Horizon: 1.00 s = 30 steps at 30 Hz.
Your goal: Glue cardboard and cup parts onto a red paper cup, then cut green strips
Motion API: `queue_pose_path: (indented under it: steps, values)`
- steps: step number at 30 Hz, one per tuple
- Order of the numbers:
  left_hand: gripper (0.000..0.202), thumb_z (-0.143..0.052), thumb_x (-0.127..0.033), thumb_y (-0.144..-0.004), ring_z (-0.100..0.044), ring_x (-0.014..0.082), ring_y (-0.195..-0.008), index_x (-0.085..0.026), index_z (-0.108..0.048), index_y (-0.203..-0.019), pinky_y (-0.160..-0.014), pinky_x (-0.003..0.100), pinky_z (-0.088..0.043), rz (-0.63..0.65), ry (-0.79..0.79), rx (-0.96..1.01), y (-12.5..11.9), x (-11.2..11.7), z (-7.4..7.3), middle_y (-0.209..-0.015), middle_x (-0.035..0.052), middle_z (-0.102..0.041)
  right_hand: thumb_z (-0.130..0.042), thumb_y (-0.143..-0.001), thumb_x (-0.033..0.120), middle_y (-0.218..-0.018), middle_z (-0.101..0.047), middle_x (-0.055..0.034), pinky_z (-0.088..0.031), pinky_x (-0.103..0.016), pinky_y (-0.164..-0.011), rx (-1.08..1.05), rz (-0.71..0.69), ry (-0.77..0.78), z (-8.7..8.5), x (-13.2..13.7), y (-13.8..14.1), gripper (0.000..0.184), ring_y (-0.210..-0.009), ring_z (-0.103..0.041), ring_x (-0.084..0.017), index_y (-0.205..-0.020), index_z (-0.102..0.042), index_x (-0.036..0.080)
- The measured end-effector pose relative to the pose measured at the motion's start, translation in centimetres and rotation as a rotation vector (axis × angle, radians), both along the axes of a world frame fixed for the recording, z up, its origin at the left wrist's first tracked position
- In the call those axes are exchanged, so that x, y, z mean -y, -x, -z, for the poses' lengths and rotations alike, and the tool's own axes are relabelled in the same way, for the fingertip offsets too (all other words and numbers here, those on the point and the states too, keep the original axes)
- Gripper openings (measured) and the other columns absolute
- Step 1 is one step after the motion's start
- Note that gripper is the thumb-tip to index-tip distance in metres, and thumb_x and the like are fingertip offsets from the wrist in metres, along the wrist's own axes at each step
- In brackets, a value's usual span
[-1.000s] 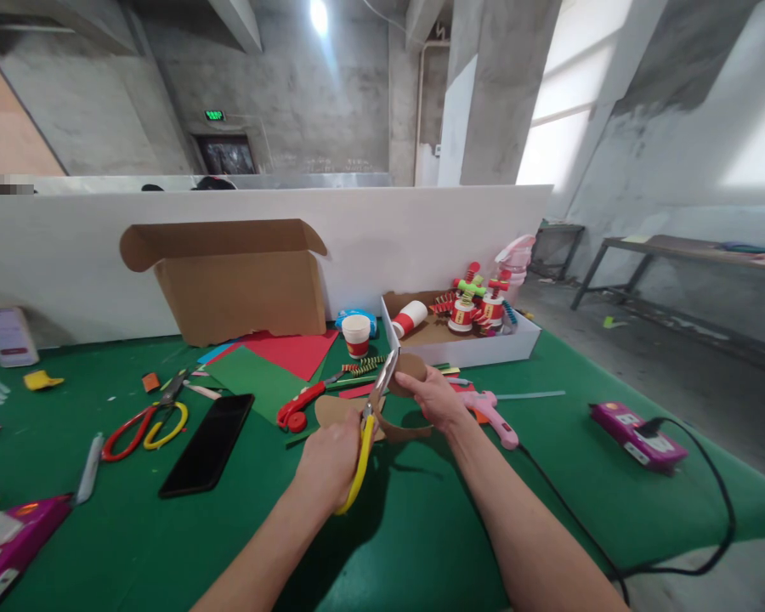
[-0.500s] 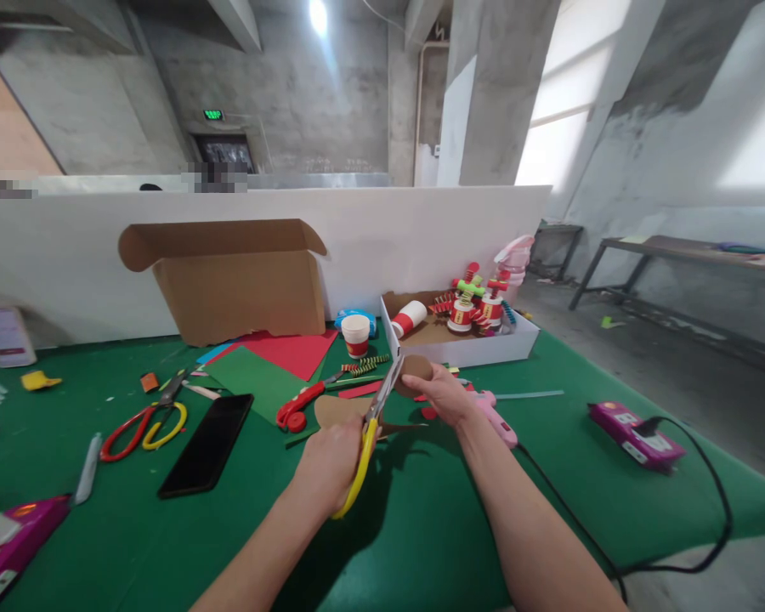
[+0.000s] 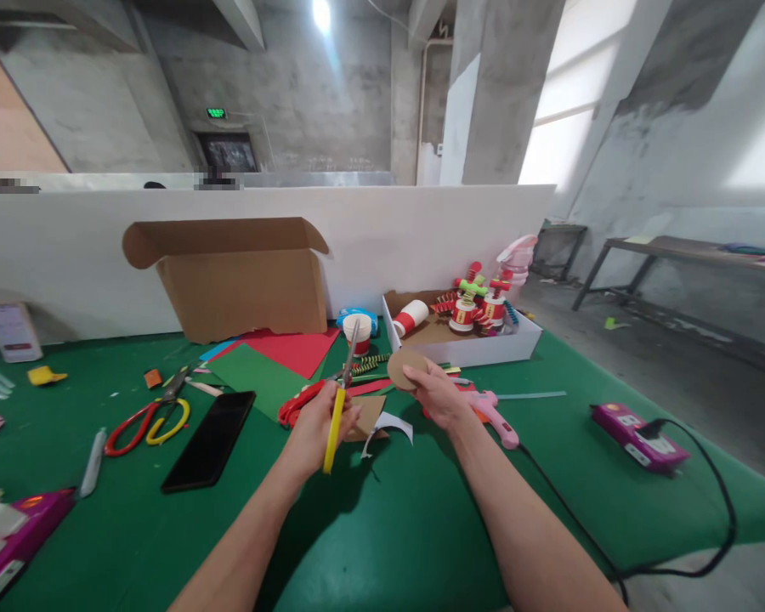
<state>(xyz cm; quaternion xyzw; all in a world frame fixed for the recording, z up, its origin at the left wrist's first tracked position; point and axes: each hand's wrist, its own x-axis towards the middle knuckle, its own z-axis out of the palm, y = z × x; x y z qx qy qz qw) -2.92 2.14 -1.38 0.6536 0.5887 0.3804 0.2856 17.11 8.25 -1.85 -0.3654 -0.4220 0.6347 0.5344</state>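
My left hand (image 3: 319,429) is closed round the yellow handle of a pair of scissors (image 3: 335,416), whose blades point up and away in front of a paper cup (image 3: 358,335). Between the thumb and fingers of my right hand (image 3: 441,391) is a round brown cardboard disc (image 3: 403,369). The blades and the disc are apart. Below them on the green table lie a piece of brown cardboard (image 3: 365,418) and a curled, pale cut-off strip (image 3: 395,423). A red-handled tool (image 3: 298,403) is partly hidden behind my left hand.
A pink glue gun (image 3: 494,419) with a black cord lies right of my right hand. Beyond it stands a white box (image 3: 472,347) of cup figures. Left are a black phone (image 3: 209,442), other scissors (image 3: 150,422) and green paper (image 3: 253,378). A purple box (image 3: 637,435) sits far right.
The scissors have moved left, away from the disc. The disc has turned to show its flat face and shifted slightly left. A pale cut strip now lies on the table below.
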Motion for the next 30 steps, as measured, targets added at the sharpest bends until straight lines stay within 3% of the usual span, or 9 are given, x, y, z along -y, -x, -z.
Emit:
queue_pose_path:
  steps: [4,6,10,17,21,25,28,30]
  values:
    - [0.042,-0.072,-0.048,-0.071,-0.065,0.0136,-0.071,-0.019,-0.050,-0.091,-0.067,0.028,-0.054,0.098,0.088,0.409,0.5,-0.5,-0.1,-0.090,0.0028,-0.066,-0.089,-0.051,0.033,-0.088,-0.076,-0.0020,-0.053,-0.029,-0.079,-0.049,-0.092,0.009,0.0,1.5,2.4,0.044,-0.082,-0.068,-0.017,-0.090,-0.074,0.019]
    - [0.047,-0.077,-0.047,-0.066,-0.061,0.0105,-0.063,-0.018,-0.049,-0.089,-0.061,0.024,-0.050,0.121,0.144,0.598,0.4,-0.6,0.1,-0.079,-0.0003,-0.064,-0.088,-0.053,0.034,-0.087,-0.076,-0.0027,-0.053,-0.031,-0.077,-0.009,-0.145,0.011,0.2,2.0,3.1,0.043,-0.079,-0.068,-0.018,-0.090,-0.074,0.018]
    - [0.047,-0.079,-0.046,-0.063,-0.052,0.0073,-0.051,-0.017,-0.048,-0.083,-0.051,0.021,-0.042,0.113,0.205,0.757,-0.2,-0.8,0.8,-0.061,-0.0062,-0.053,-0.088,-0.054,0.034,-0.084,-0.076,-0.0036,-0.053,-0.031,-0.070,0.092,-0.230,0.011,0.6,2.3,3.3,0.040,-0.073,-0.068,-0.018,-0.089,-0.075,0.017]
    - [0.047,-0.083,-0.032,-0.055,-0.048,0.0042,-0.048,-0.018,-0.045,-0.080,-0.049,0.019,-0.039,0.057,0.164,0.753,-0.7,-0.7,1.0,-0.064,-0.0085,-0.052,-0.088,-0.051,0.030,-0.078,-0.072,0.0011,-0.051,-0.027,-0.062,0.138,-0.195,-0.006,0.7,2.0,3.5,0.037,-0.069,-0.063,-0.016,-0.083,-0.071,0.020]
    - [0.046,-0.083,-0.029,-0.055,-0.048,0.0041,-0.048,-0.018,-0.046,-0.079,-0.049,0.018,-0.039,0.025,0.145,0.771,-0.8,-0.7,1.0,-0.062,-0.0089,-0.052,-0.088,-0.052,0.043,-0.062,-0.063,0.0029,-0.046,-0.024,-0.059,0.076,-0.035,-0.030,0.5,1.4,3.1,0.035,-0.058,-0.054,-0.011,-0.064,-0.066,0.019]
    - [0.047,-0.084,-0.031,-0.053,-0.050,0.0055,-0.048,-0.018,-0.045,-0.077,-0.049,0.019,-0.041,-0.010,0.163,0.910,-0.7,-1.0,1.2,-0.059,-0.0090,-0.050,-0.082,-0.058,0.058,-0.056,-0.060,0.0005,-0.047,-0.027,-0.059,-0.018,0.089,0.065,0.4,0.6,2.6,0.042,-0.051,-0.048,-0.011,-0.061,-0.066,0.019]
    - [0.049,-0.085,-0.031,-0.052,-0.052,0.0066,-0.048,-0.019,-0.045,-0.078,-0.049,0.020,-0.042,-0.048,0.178,0.981,-0.5,-1.1,1.3,-0.057,-0.0100,-0.048,-0.076,-0.064,0.064,-0.064,-0.066,-0.0028,-0.050,-0.028,-0.063,-0.081,0.009,0.161,0.5,0.9,3.1,0.045,-0.058,-0.056,-0.013,-0.067,-0.069,0.019]
    - [0.050,-0.085,-0.032,-0.052,-0.052,0.0063,-0.047,-0.019,-0.044,-0.078,-0.049,0.019,-0.042,-0.047,0.173,0.971,-0.5,-1.2,1.3,-0.056,-0.0101,-0.048,-0.079,-0.061,0.060,-0.073,-0.070,-0.0029,-0.051,-0.026,-0.064,-0.078,-0.076,0.168,0.8,1.6,4.0,0.044,-0.065,-0.061,-0.014,-0.076,-0.070,0.020]
